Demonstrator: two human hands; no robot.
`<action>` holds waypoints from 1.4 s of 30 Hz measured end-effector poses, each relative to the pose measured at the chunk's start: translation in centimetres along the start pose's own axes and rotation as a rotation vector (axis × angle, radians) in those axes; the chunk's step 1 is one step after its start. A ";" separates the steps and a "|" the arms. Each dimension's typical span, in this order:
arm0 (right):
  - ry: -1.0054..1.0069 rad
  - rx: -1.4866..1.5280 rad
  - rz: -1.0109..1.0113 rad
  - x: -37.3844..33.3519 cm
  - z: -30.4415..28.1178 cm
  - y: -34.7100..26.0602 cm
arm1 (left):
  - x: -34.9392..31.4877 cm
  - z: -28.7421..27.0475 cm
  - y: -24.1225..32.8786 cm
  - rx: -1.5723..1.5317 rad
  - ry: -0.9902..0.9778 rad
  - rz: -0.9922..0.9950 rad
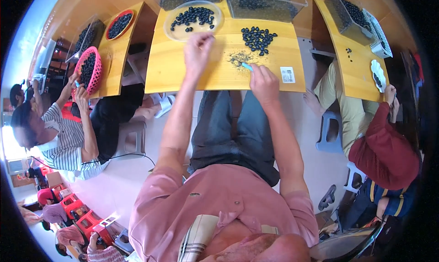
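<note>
On the table [210, 80], I take the plate [177, 32] as the landmark. The black seeds [259, 39] in a loose pile lie to the right of the plate, well apart from it, and other similar seeds lie spread inside it, leaving its near part bare. Nearer to the person than the pile, to the right of the plate, there are dark crumbs [240, 58], so I judge that some portion is already worked. Which group is finished I cannot tell; much seems left, because the right bin [281, 14] and the left bin [165, 3], both beyond the plate, hold many more. The left hand [199, 52] is at the near rim of the plate, its fingers bent inward; they are blurred, and I cannot tell if they meet or pinch a seed. The right hand [265, 83], to the right of the plate and nearer to the person, is clamped on a blue tool [247, 67], whose end points at the crumbs. For moving, bare wood lies between the hands; beyond the plate, the bins limit the room. The near edge of the table passes close by the right hand, and a white card [287, 74] lies farther right of the plate, near that edge.
</note>
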State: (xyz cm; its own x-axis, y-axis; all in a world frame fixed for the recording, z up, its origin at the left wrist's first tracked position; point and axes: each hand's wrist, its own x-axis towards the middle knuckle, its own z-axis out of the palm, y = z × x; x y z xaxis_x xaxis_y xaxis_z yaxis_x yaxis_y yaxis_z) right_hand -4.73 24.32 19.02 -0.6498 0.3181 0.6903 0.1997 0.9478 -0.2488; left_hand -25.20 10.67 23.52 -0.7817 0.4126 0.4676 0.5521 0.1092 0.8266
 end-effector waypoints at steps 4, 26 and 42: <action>0.021 -0.001 0.005 0.3 0.2 -0.1 | 6.9 -1.4 -0.6 0.374 0.191 0.323; 0.077 0.108 0.017 -0.2 0.5 0.4 | 0.2 7.2 0.0 0.147 -0.245 -0.097; 0.063 0.024 -0.002 0.2 0.5 0.0 | -5.9 3.7 -1.0 -0.412 0.011 -0.293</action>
State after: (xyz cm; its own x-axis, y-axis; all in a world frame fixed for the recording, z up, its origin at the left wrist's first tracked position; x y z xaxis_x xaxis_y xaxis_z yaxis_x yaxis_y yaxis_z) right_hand -5.16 24.33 18.83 -0.6023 0.3180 0.7322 0.1801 0.9477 -0.2634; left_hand -20.06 11.48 18.82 -0.8910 0.4084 0.1986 0.1501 -0.1479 0.9775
